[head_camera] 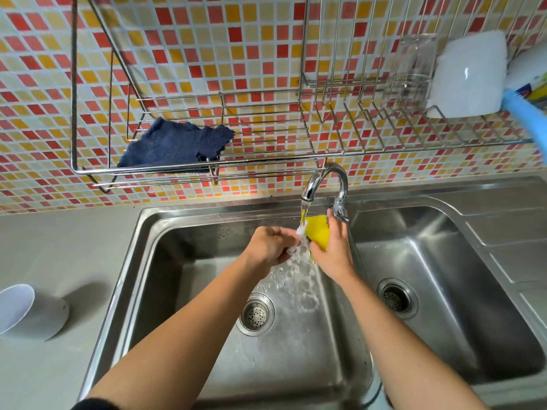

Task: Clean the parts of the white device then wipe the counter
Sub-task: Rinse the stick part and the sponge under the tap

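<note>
Both hands work over the left basin of the steel double sink (pixel 154 229), directly under the running tap (pixel 324 184). The left hand (pixel 268 247) is closed around a small white part (pixel 299 232); only its ends show past the fingers, so its shape cannot be determined. The right hand (pixel 333 250) grips a yellow sponge (pixel 318 232), fingers curled over it, and the sponge sits against the white part in the water stream. Water splashes down toward the left drain strainer (pixel 256 313).

On the grey counter (pixel 59 241) left of the sink, well apart from the hands, a white cup-shaped piece (pixel 14 307) lies tilted on a round grey base (pixel 44 321).

A wire rack (pixel 266 143) is mounted on the tiled wall above the sink. A dark blue cloth (pixel 174 145) lies in its left section. A clear glass (pixel 411 69) and a white dish (pixel 470 75) stand in its right section.
</note>
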